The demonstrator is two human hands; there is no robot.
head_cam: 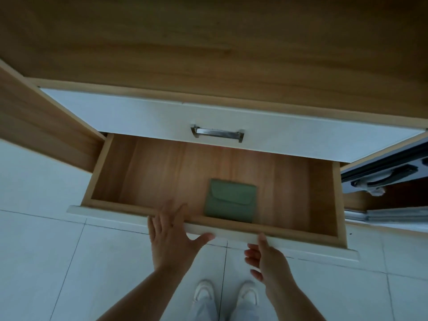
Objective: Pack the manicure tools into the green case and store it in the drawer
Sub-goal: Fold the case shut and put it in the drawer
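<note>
The green case is seen lying flat on the wooden floor of the open drawer, flap closed, close behind the drawer's front panel and a little right of the middle. No manicure tools are visible outside it, so the packing is judged to be finished and the case already stored; what remains is the closing of the drawer.

The left hand is laid over the top edge of the front panel, fingers spread and fairly straight, the fingertips reaching just inside the drawer and the thumb stretched along the white edge. Nothing is held in it. The right hand is held at the outer face of the same panel, its thumb touching or nearly touching the edge and its fingers loosely curled beneath; nothing is gripped there that can be seen, though whether the fingers meet the underside cannot be told.

The closing push is judged to be the step in hand. It calls for the left fingertips to be drawn out from inside the drawer first, since they would be caught against the upper drawer's white front with its metal handle. Even pressure from both palms on the panel is called for, so that the drawer runs straight on its rails. The case lies low and free of the sides, so no snagging is expected.
</note>
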